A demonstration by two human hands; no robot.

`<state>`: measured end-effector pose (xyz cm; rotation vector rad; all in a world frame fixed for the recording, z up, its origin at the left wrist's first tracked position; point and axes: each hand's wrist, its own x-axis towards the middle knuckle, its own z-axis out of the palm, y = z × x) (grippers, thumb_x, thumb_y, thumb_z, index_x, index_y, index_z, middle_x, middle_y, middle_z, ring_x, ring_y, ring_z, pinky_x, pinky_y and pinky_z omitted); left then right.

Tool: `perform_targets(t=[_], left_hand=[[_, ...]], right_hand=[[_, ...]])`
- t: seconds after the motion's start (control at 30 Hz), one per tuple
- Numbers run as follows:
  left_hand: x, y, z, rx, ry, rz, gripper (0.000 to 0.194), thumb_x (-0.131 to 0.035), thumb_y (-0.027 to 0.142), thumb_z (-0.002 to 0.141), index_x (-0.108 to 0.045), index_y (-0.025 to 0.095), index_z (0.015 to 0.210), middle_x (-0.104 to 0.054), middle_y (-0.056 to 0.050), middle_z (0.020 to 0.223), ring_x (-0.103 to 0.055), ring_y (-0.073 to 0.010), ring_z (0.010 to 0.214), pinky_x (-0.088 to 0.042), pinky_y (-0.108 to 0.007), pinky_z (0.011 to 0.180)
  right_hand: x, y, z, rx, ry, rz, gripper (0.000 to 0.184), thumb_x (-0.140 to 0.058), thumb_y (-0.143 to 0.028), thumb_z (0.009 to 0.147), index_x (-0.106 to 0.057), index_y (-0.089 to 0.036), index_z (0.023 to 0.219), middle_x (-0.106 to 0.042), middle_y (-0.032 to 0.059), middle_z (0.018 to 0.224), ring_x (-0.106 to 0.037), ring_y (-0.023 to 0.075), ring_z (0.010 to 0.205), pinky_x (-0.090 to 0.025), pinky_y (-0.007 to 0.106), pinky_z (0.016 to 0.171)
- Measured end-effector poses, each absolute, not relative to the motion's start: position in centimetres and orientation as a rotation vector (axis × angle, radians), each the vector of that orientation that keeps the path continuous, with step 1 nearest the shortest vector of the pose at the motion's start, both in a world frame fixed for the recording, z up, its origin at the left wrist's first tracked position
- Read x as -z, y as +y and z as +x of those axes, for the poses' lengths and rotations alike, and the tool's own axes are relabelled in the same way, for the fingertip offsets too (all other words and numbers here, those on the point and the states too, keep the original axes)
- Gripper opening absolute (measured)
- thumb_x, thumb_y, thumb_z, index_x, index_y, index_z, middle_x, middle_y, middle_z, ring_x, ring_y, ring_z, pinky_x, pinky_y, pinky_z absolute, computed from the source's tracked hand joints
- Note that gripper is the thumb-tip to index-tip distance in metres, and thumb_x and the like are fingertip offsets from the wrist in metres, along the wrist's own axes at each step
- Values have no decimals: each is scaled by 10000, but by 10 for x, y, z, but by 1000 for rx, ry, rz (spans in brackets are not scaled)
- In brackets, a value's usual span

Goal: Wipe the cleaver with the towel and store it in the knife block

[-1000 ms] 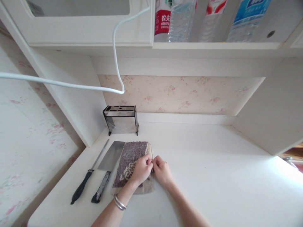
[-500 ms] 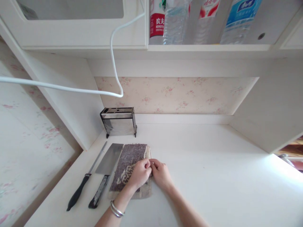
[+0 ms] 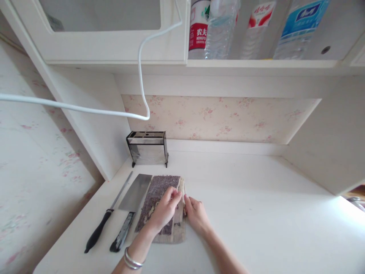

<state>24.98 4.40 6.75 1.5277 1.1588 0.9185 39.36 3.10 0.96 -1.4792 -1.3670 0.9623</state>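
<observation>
I see a smooth, shiny silver bangle (image 3: pixel 132 260) on the left forearm (image 3: pixel 143 239), a little above the wrist. Its metal shows as two slim rounded bands side by side; I can't make out whether they're joined. The right forearm (image 3: pixel 221 246) is bare, and so are the left hand (image 3: pixel 164 210) and right hand (image 3: pixel 196 215).
</observation>
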Motion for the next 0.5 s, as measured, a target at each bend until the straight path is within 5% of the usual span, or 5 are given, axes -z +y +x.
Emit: perform_targets(t=[0.17, 0.27, 0.37, 0.5], left_hand=[[-99, 80, 201, -1203, 1131, 1366, 246, -546, 424, 870, -625, 191, 882, -614, -32, 943, -558, -169, 897, -432, -284, 825], [-110, 124, 161, -1341, 1198, 1174, 249, -667, 252, 733, -657, 160, 964, -646, -42, 912, -593, -166, 845, -459, -308, 840], [-120, 165, 125, -1461, 1248, 1073, 256, -633, 156, 691, -643, 149, 947, -648, -55, 957, -617, -149, 872, -474, -304, 885], [-130, 204, 97, -1590, 1344, 1048, 229, -587, 193, 746, -617, 171, 971, -645, -62, 993, -617, -175, 947, -490, -333, 899]], right_hand=[[-9, 57, 393, -930, -1173, -1482, 548, -276, -624, 931, -488, -218, 630, -537, -8, 517, -473, 135, 454, -375, 263, 496], [-21, 81, 392, -938, -1256, -1370, 389, -346, -521, 928, -573, -205, 916, -698, 36, 864, -521, 109, 457, -419, 257, 488], [-45, 109, 389, -1025, -1332, -1320, 307, -468, -423, 878, -579, -209, 1068, -692, 61, 1096, -611, 107, 557, -459, 243, 506], [-83, 150, 377, -1059, -1383, -1400, 315, -646, -474, 777, -636, -168, 701, -707, 56, 688, -599, 129, 506, -421, 225, 465]])
